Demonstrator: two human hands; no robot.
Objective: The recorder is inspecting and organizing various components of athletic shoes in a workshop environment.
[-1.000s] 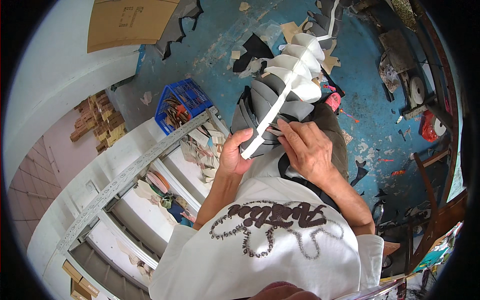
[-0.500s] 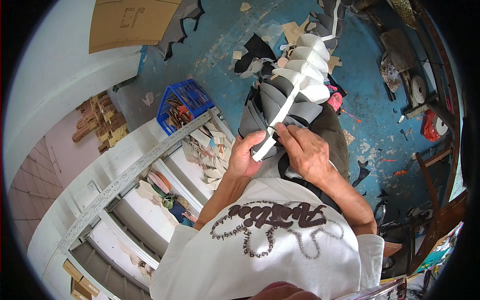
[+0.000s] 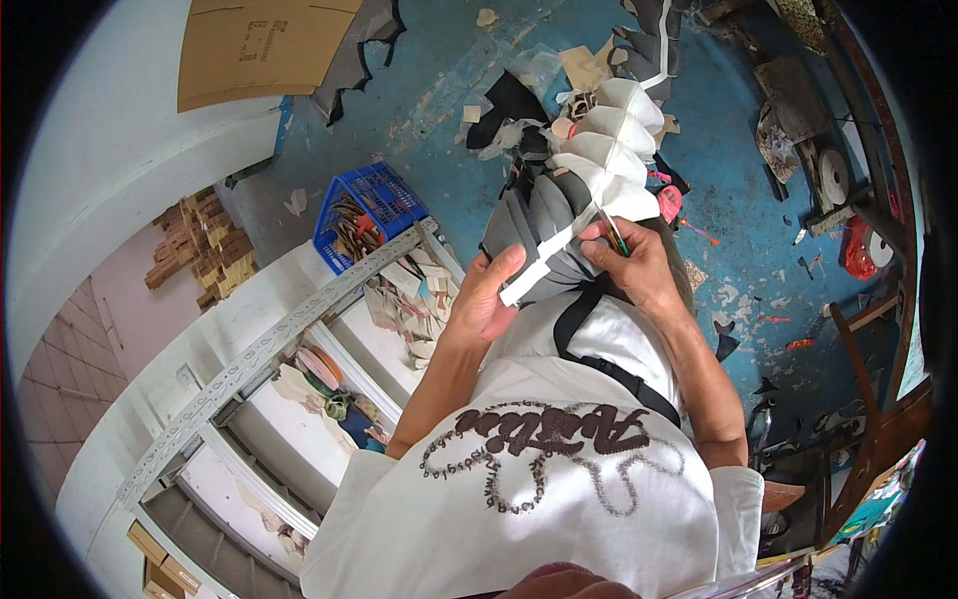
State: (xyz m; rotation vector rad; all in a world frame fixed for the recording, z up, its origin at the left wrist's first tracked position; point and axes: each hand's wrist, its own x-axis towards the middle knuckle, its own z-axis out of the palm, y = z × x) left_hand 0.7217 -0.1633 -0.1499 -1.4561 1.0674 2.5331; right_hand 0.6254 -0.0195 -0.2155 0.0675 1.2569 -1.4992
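Note:
A long row of curved, padded grey pieces [image 3: 551, 208] and white pieces [image 3: 621, 118] is joined along a narrow white strip [image 3: 559, 243] and stretches from my lap away across the floor. My left hand [image 3: 487, 290] is closed on the near grey pieces, thumb on top beside the strip's loose end. In my right hand [image 3: 644, 262], closed at the strip's right side, is a small pointed tool [image 3: 617, 238] with green and orange on it. Its tip lies against the strip where grey meets white. My fingers hide the rest of the tool, so its kind is unclear.
A blue plastic crate [image 3: 371, 212] of scraps stands left, beside a metal rack [image 3: 274, 344] with offcuts on its shelves. Scraps litter the blue floor [image 3: 439, 110]. A brown cardboard sheet [image 3: 264, 45] is at upper left; a wooden frame [image 3: 866, 364] is at right.
My right hand has moved right and slightly up along the strip, and the pointed tool now shows in it. My left hand has shifted slightly up and still holds the grey pieces.

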